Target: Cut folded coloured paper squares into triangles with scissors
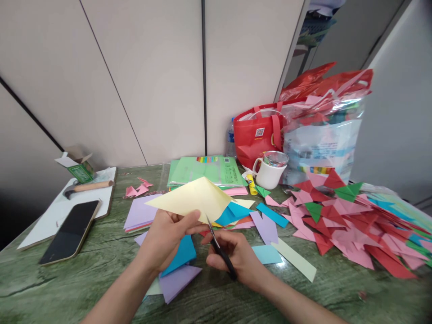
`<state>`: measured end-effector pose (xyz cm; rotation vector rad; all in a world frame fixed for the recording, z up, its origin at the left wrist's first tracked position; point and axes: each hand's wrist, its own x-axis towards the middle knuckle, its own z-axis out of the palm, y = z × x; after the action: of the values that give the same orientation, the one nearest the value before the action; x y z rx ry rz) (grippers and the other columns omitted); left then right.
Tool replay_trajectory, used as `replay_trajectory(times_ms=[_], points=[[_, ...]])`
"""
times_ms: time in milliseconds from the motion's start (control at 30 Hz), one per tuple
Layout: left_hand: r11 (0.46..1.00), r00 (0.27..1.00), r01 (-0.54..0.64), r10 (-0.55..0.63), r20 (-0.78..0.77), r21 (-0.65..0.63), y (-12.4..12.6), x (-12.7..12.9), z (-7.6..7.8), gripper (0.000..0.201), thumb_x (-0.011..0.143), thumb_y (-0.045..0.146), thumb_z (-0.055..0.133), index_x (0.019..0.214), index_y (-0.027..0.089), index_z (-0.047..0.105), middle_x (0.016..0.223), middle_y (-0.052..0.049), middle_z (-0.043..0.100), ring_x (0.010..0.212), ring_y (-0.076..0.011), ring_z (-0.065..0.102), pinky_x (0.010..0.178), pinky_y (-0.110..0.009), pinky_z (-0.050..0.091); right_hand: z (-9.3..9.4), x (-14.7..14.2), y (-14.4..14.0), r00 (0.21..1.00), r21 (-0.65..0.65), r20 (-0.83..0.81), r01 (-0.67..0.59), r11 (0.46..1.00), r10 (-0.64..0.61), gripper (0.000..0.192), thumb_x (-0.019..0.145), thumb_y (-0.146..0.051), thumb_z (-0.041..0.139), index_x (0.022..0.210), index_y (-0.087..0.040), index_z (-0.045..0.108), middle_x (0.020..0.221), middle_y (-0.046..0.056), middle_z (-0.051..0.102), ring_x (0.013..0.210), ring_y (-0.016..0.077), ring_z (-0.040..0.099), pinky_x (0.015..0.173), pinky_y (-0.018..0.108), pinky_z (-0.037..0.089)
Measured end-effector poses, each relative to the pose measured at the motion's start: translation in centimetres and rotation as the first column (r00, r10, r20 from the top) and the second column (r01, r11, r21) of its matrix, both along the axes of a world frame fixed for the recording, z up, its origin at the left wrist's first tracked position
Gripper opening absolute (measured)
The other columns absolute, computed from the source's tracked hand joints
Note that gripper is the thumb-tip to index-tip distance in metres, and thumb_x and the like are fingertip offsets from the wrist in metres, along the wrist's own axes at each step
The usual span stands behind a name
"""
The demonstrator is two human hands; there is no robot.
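We are at the cutting step: our left hand (167, 238) pinches the folded yellow paper (195, 200) by its lower edge, held up above the middle of the counter (67, 288). Our right hand (236, 256) is clenched around the scissors (219, 245), blades meeting the paper's lower edge. The next snip seems to call for a taut sheet. Folded pieces (344, 229) crowd the counter's right side.

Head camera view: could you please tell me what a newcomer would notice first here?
First, the folded yellow paper at centre, held by the left hand while the right hand works scissors at its lower edge. Next, the heap of red and pink folded pieces on the right of the green table, before a red bag.
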<state>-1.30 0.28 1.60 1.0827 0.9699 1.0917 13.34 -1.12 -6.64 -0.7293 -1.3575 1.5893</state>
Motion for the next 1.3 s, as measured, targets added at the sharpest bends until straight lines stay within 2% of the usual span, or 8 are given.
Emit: replay_trajectory(times_ms=[367,567,867,1133,1300], points=[[1.000,1.000,-0.010,0.010,-0.003,-0.004,-0.16,0.02,-0.06,0.043,0.074,0.022,0.065,0.117,0.020,0.058,0.100,-0.007,0.070,0.081,-0.0196,0.067,0.071,-0.032,0.054,-0.60,-0.11,0.04,1.000,-0.025,-0.026,0.009,1.000,-0.010,0.020,0.066,-0.024,0.070,0.079,-0.014,0.059,0.054,-0.005,0.047,0.047,0.0069,0.035,0.046,0.020,0.031],[1.000,1.000,-0.005,0.005,0.009,0.002,-0.21,-0.02,-0.11,0.044,0.075,0.023,0.065,0.118,0.020,0.057,0.100,-0.007,0.070,0.081,-0.0196,0.067,0.071,-0.032,0.054,-0.73,-0.27,0.03,0.999,-0.044,0.010,0.041,0.998,-0.040,0.019,0.066,-0.026,0.070,0.076,-0.014,0.060,0.051,-0.004,0.049,0.045,0.0076,0.041,0.044,0.019,0.031],[1.000,1.000,-0.017,0.017,-0.004,-0.008,-0.18,0.06,-0.13,0.044,0.073,0.022,0.066,0.116,0.021,0.058,0.098,-0.006,0.071,0.079,-0.0186,0.066,0.072,-0.032,0.054,-0.77,-0.41,0.08,0.995,-0.064,0.060,0.080,0.995,-0.077,0.019,0.064,-0.026,0.069,0.075,-0.014,0.061,0.047,-0.006,0.049,0.040,0.0065,0.040,0.041,0.018,0.032],[1.000,1.000,0.014,-0.014,0.002,-0.027,-0.01,0.19,-0.13,0.030,0.073,0.022,0.065,0.103,0.018,0.065,0.096,-0.006,0.071,0.078,-0.0187,0.066,0.076,-0.035,0.052,-0.71,-0.24,0.13,0.994,-0.089,0.080,0.078,0.993,-0.071,0.033,0.060,-0.023,0.072,0.087,-0.014,0.056,0.054,-0.005,0.054,0.046,0.0082,0.045,0.046,0.020,0.034],[0.998,1.000,0.026,-0.026,-0.010,-0.056,-0.13,0.43,-0.15,0.037,0.071,0.021,0.067,0.107,0.017,0.062,0.094,-0.007,0.072,0.076,-0.0200,0.066,0.075,-0.037,0.052,-0.42,-0.05,0.08,0.996,-0.049,0.060,0.065,0.997,-0.062,0.033,0.062,-0.024,0.074,0.086,-0.015,0.055,0.060,-0.005,0.053,0.052,0.0084,0.045,0.051,0.020,0.035]])
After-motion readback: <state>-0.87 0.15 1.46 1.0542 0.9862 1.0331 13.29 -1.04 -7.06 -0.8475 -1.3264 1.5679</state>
